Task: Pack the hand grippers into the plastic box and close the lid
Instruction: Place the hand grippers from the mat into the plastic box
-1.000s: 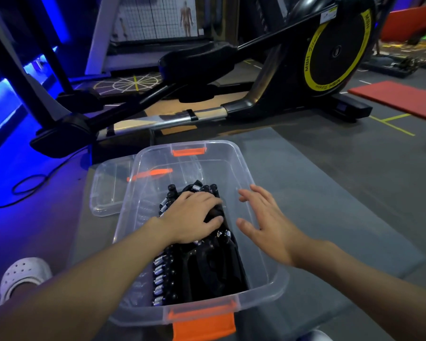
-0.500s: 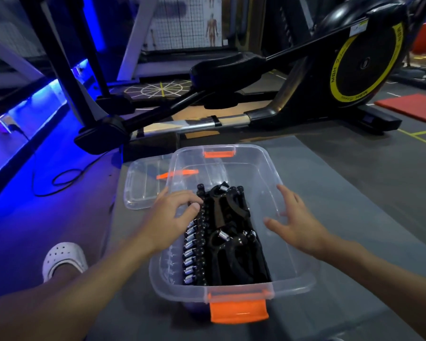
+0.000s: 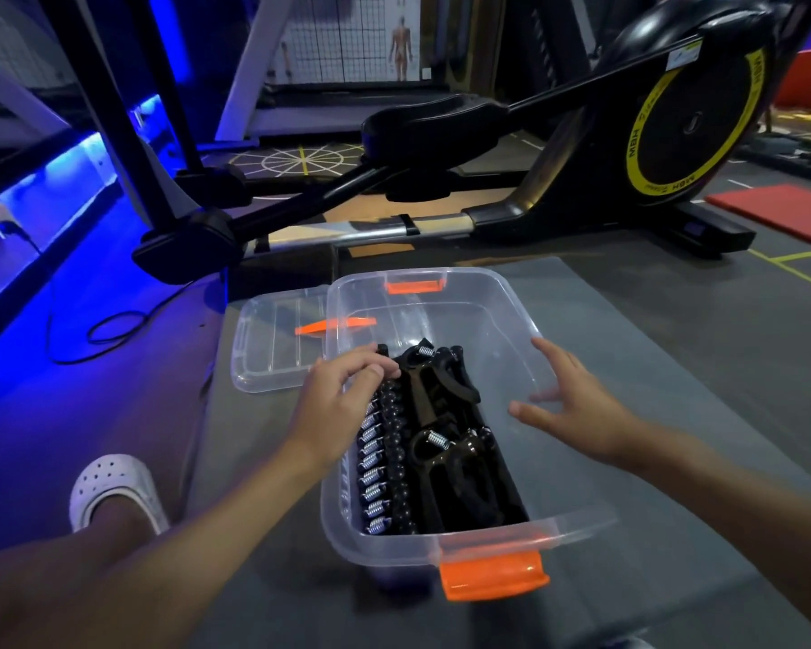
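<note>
On the grey mat [image 3: 651, 348], stiff, likely weighty hand grippers [image 3: 445, 466] sit in the plastic box [image 3: 478, 534]; left hand [image 3: 338, 405] curled atop them, grasp unclear; right hand [image 3: 581, 414] released; lid [image 3: 272, 363] probably light, best taken by its edges.

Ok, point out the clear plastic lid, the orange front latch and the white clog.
clear plastic lid [image 3: 272, 363]: head view, flat panel.
orange front latch [image 3: 492, 576]: head view, flap middle.
white clog [image 3: 113, 482]: head view, toe.

One plastic box [image 3: 488, 330], one lid [image 3: 272, 353], one left hand [image 3: 333, 405], one right hand [image 3: 577, 405]. Two hand grippers [image 3: 434, 381] lie atop a packed row [image 3: 394, 461] too overlapped to count.
</note>
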A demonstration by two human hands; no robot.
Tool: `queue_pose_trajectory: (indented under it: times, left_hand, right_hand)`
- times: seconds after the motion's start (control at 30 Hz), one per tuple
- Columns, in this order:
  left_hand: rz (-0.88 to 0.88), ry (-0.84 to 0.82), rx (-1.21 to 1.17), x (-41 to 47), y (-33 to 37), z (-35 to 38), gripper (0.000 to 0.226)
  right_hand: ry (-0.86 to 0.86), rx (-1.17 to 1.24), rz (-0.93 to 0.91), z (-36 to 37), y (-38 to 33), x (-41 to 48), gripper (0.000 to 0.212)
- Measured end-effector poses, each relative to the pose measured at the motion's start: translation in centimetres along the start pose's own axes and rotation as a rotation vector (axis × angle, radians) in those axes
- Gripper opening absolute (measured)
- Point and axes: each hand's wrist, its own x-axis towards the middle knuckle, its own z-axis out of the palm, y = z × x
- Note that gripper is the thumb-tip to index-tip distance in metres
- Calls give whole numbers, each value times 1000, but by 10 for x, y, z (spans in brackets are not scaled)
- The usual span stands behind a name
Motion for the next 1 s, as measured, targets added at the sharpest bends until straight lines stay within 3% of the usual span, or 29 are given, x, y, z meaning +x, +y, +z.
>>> queue_pose_trajectory:
  times: [0.13,0.27,0.37,0.47,0.57,0.63,0.73,0.87,1.0]
  left_hand:
    - [-21,-2,-77,-2,5,1,30]
    - [-18,-47,-23,1,7,1,31]
    - [-20,-74,-3,9,7,2,34]
    - [-1,-75,71,19,3,2,32]
    - [56,-116,143,22,-1,2,34]
    - [69,-135,182,23,-5,2,37]
    - [60,-156,278,25,-14,0,38]
    - [20,-164,344,26,-21,0,46]
    - [16,-173,377,26,-20,0,53]
  right_hand:
    - [41,53,17,3,0,-5,78]
    - [43,131,35,4,7,-13,93]
    - [51,151,53,5,8,-19,83]
    - [145,-158,41,7,1,-19,64]
    - [252,-502,-153,10,-19,1,62]
    - [144,-347,-158,17,-33,22,62]
    - [48,-111,-17,38,-36,55,68]
    - [83,-36,134,63,-19,96,89]
    - [118,-17,207,79,-4,119,97]
